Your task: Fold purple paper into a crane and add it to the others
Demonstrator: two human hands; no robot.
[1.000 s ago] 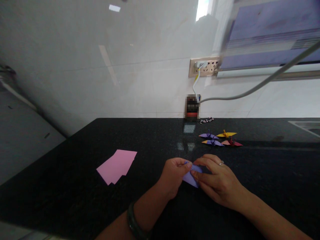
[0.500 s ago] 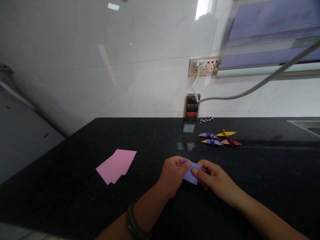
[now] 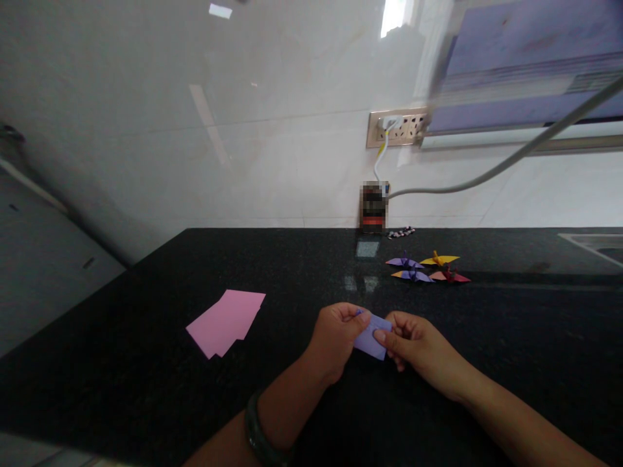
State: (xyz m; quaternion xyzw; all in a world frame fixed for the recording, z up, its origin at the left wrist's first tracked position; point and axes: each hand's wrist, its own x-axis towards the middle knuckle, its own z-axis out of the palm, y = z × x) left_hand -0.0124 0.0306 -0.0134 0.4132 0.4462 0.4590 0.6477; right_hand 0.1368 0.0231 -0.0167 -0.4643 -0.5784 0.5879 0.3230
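Between my two hands is a small folded sheet of purple origami paper. My left hand pinches its left side, thumb on top. On the right side my right hand grips it, with the thumb pressed on the upper face and the other fingers curled beneath. Behind my hands several folded paper cranes sit on the dark countertop: a yellow crane, a red crane and purple ones, such as the purple crane. Loose pink paper sheets lie to my left, overlapping.
Against the tiled wall stands a small blurred-out box, with a beaded string beside it. A grey cable crosses the upper right. A white plug sits in the wall socket. The sink edge shows at far right.
My right thumb and left thumb have shifted slightly on the purple paper, and its upper face looks flatter. The cranes and pink sheets stay where they were.
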